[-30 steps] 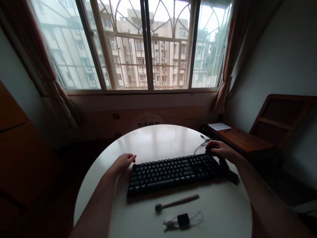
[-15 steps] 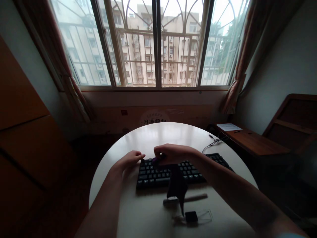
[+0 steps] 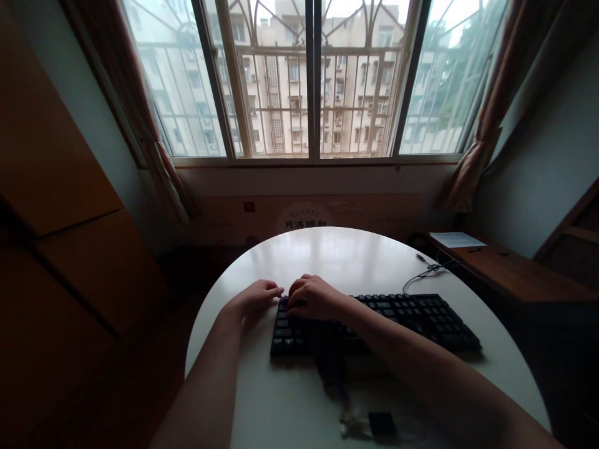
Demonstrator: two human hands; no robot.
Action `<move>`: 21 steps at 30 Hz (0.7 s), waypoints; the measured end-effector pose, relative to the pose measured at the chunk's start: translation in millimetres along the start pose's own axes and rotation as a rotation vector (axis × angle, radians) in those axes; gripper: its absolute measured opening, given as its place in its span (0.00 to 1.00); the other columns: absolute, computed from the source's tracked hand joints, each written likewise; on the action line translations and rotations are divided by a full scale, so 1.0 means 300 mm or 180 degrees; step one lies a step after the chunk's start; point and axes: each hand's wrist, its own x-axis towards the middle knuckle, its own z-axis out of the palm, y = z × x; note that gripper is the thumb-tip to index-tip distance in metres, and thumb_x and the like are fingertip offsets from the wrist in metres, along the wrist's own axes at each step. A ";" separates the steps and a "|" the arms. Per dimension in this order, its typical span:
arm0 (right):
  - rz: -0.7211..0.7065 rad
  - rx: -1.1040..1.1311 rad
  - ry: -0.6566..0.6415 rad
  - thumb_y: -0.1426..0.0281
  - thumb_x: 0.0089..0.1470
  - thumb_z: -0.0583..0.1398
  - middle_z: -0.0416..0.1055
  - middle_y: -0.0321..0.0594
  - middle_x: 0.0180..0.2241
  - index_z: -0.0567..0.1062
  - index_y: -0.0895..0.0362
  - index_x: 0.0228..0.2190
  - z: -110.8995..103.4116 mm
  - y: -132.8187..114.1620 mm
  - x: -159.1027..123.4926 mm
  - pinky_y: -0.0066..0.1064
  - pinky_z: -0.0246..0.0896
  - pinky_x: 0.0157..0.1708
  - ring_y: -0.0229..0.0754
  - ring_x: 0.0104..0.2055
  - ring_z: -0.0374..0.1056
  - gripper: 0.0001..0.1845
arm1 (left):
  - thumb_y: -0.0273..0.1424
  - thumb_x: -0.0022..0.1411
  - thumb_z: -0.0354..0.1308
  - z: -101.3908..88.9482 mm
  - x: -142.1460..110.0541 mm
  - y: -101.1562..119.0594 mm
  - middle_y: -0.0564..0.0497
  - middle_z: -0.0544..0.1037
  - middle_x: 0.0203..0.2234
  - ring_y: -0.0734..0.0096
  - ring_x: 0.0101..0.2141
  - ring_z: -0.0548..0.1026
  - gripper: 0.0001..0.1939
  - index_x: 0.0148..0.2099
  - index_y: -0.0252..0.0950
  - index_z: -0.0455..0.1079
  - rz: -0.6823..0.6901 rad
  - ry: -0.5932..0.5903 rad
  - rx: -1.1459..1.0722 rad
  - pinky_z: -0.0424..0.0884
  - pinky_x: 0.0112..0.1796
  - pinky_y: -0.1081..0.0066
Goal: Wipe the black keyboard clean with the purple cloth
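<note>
A black keyboard [image 3: 402, 318] lies across the round white table [image 3: 337, 252]. My right hand [image 3: 311, 296] is over the keyboard's far left corner, fingers curled and pressed down. A dark cloth [image 3: 330, 368] hangs from it under the wrist, down over the keyboard's front edge. My left hand [image 3: 255, 299] rests on the table against the keyboard's left end, fingers lightly bent and touching the corner, with nothing in them. The two hands almost meet there.
A small black block with a wire loop [image 3: 381, 424] lies near the table's front edge, partly under my right forearm. The keyboard's cable [image 3: 428, 271] runs off to the right. A low wooden stand with a paper [image 3: 456, 240] is at right, a wooden cabinet [image 3: 70, 262] at left.
My right hand has gone from the keyboard's right end to its far left corner, taking the dark cloth along. The left hand stayed at the left end. The view shifted left.
</note>
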 end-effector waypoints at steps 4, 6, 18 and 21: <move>0.0138 0.0082 0.0004 0.67 0.49 0.66 0.75 0.37 0.36 0.81 0.51 0.33 0.016 0.006 -0.001 0.33 0.57 0.43 0.41 0.37 0.66 0.06 | 0.51 0.49 0.56 0.001 0.020 -0.016 0.52 0.70 0.19 0.69 0.22 0.65 0.24 0.31 0.33 0.74 0.0061 0.0196 0.0208 0.58 0.24 0.71; 0.0237 0.0115 0.0051 0.71 0.49 0.65 0.75 0.37 0.35 0.81 0.52 0.32 0.026 0.006 0.003 0.32 0.58 0.42 0.40 0.36 0.66 0.06 | 0.48 0.51 0.54 0.001 0.035 -0.025 0.51 0.72 0.20 0.66 0.24 0.68 0.21 0.30 0.34 0.74 0.0204 0.0488 0.0418 0.60 0.26 0.70; 0.0995 0.0469 0.1227 0.70 0.59 0.59 0.76 0.36 0.34 0.79 0.52 0.36 -0.018 -0.072 0.059 0.32 0.57 0.41 0.41 0.36 0.65 0.08 | 0.40 0.61 0.48 -0.004 0.053 -0.022 0.48 0.79 0.31 0.63 0.34 0.74 0.17 0.34 0.37 0.74 0.0268 0.2019 0.0730 0.63 0.35 0.70; 0.0967 0.0293 0.1186 0.69 0.60 0.57 0.75 0.38 0.35 0.78 0.52 0.37 -0.011 -0.070 0.056 0.33 0.57 0.42 0.42 0.38 0.65 0.09 | 0.41 0.61 0.49 -0.006 0.054 -0.028 0.48 0.79 0.30 0.63 0.33 0.74 0.17 0.34 0.37 0.74 0.0209 0.2250 0.0679 0.63 0.34 0.71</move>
